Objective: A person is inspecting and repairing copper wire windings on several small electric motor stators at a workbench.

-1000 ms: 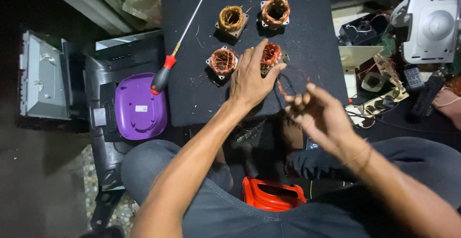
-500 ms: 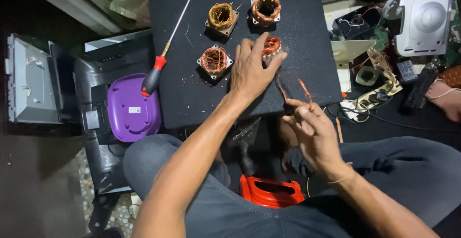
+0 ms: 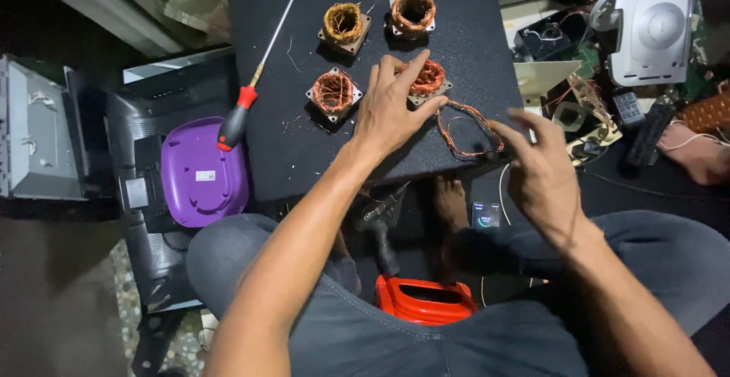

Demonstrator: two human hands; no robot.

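Note:
A black mat (image 3: 304, 160) lies in front of me with several square motor stators wound with copper. My left hand (image 3: 391, 115) presses down on one copper-wound stator (image 3: 430, 79), fingers spread over it. A loop of loose copper wire (image 3: 456, 122) runs out of that stator toward the right. My right hand (image 3: 544, 172) sits at the mat's right edge and pinches the far end of this wire loop. Another stator (image 3: 334, 93) lies just left of my left hand, and two more stators (image 3: 344, 23) (image 3: 413, 11) sit farther back.
A long red-handled screwdriver (image 3: 236, 122) lies on the mat's left side. A purple lid (image 3: 201, 168) rests on dark casings at left. A red tool body (image 3: 426, 301) is between my legs, and a small phone (image 3: 485, 214) lies on the floor. A white device (image 3: 650, 23) and electronic scrap sit at right.
My right hand has swung out to the right, drawing a longer loop of copper wire from the stator. My left hand stays pressed on that stator.

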